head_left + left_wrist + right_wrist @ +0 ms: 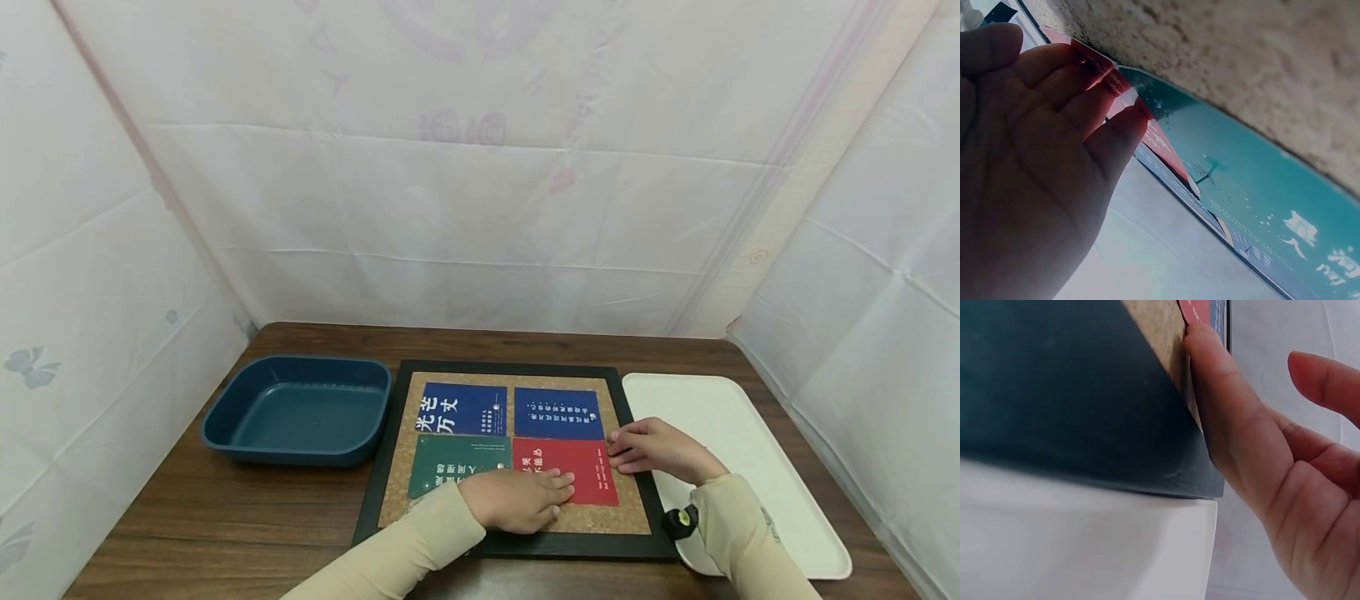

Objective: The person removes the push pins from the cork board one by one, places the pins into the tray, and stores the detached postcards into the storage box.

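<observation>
A black-framed cork board (pixel 592 522) bears several cards: two blue cards (pixel 472 407) at the back, a green card (pixel 457 454) at front left and a red card (pixel 591 477) at front right, all with white lettering. My left hand (pixel 517 498) rests with extended fingers on the red card, its palm partly hiding the green one. In the left wrist view the fingers (pixel 1119 134) lie over the red card. My right hand (pixel 654 450) touches the board near the red card's right edge. In the right wrist view its thumb stands apart from the fingers (pixel 1229 387).
A dark blue-green basin (pixel 296 454) stands left of the board on the wooden table (pixel 187 517). On the right a white tray (pixel 750 467) lies beside the board. Near the board's front right corner, a small black round object (pixel 678 523) sits by my right wrist.
</observation>
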Demonstrator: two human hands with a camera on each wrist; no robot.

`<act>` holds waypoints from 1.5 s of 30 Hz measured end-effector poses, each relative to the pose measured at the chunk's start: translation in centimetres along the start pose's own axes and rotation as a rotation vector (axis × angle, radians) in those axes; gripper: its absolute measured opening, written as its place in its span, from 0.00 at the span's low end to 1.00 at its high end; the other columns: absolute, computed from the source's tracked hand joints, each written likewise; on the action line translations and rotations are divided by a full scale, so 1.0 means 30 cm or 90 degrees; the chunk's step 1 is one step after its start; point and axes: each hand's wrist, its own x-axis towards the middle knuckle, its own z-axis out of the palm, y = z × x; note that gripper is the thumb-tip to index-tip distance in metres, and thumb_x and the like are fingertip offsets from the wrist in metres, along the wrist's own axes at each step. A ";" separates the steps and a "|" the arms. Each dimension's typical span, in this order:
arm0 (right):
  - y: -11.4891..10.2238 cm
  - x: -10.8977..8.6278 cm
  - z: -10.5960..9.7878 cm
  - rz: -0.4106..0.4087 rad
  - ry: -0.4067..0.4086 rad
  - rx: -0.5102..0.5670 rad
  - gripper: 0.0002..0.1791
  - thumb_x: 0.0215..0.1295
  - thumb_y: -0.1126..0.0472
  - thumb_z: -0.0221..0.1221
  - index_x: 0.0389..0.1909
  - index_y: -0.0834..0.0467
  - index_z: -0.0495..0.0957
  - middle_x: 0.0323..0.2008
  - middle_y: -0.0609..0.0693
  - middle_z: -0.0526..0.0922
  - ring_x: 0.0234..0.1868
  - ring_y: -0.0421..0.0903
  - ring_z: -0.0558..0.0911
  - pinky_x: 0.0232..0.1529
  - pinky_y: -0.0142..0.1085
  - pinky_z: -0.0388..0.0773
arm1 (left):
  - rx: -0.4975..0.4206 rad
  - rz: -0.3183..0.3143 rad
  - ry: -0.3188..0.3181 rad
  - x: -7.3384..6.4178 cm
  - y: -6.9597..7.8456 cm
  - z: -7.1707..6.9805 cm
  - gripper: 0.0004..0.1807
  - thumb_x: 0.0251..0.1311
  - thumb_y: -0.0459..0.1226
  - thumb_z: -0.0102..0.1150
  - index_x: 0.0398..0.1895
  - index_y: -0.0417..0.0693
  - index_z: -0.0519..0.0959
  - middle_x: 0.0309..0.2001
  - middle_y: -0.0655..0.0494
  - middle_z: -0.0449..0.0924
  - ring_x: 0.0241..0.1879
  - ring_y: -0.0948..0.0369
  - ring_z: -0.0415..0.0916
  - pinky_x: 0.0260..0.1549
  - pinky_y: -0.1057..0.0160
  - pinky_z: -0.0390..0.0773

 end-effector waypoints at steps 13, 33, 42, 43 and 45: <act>0.004 0.005 -0.001 -0.010 0.000 -0.011 0.22 0.71 0.57 0.53 0.50 0.75 0.75 0.37 0.57 0.85 0.35 0.43 0.86 0.42 0.38 0.85 | -0.009 -0.005 -0.004 0.006 -0.004 0.002 0.26 0.73 0.48 0.39 0.73 0.60 0.60 0.74 0.68 0.54 0.73 0.68 0.51 0.69 0.68 0.60; 0.004 0.004 0.001 -0.019 -0.016 -0.043 0.21 0.71 0.57 0.53 0.48 0.74 0.76 0.37 0.54 0.85 0.36 0.43 0.84 0.44 0.37 0.84 | -0.008 -0.004 -0.004 0.003 -0.003 0.003 0.26 0.73 0.48 0.39 0.73 0.60 0.60 0.75 0.67 0.53 0.74 0.68 0.51 0.69 0.67 0.60; -0.003 -0.009 0.006 -0.011 -0.031 -0.007 0.20 0.72 0.58 0.52 0.50 0.74 0.72 0.37 0.57 0.83 0.37 0.44 0.84 0.43 0.39 0.85 | 0.006 -0.005 -0.002 0.006 -0.001 0.002 0.26 0.73 0.48 0.40 0.73 0.60 0.61 0.74 0.67 0.54 0.73 0.68 0.52 0.68 0.68 0.61; -0.002 -0.010 0.008 -0.011 -0.030 -0.003 0.20 0.72 0.59 0.52 0.50 0.74 0.72 0.37 0.57 0.83 0.36 0.44 0.84 0.42 0.40 0.85 | 0.006 -0.005 -0.001 0.006 -0.001 0.002 0.26 0.73 0.48 0.40 0.73 0.60 0.61 0.74 0.67 0.54 0.73 0.68 0.52 0.68 0.68 0.61; 0.000 -0.011 0.013 -0.009 -0.024 0.001 0.20 0.71 0.58 0.52 0.50 0.74 0.71 0.37 0.57 0.82 0.36 0.45 0.84 0.42 0.40 0.85 | 0.004 -0.005 -0.001 0.006 -0.001 0.002 0.26 0.73 0.48 0.40 0.73 0.60 0.61 0.74 0.67 0.54 0.73 0.68 0.52 0.68 0.68 0.60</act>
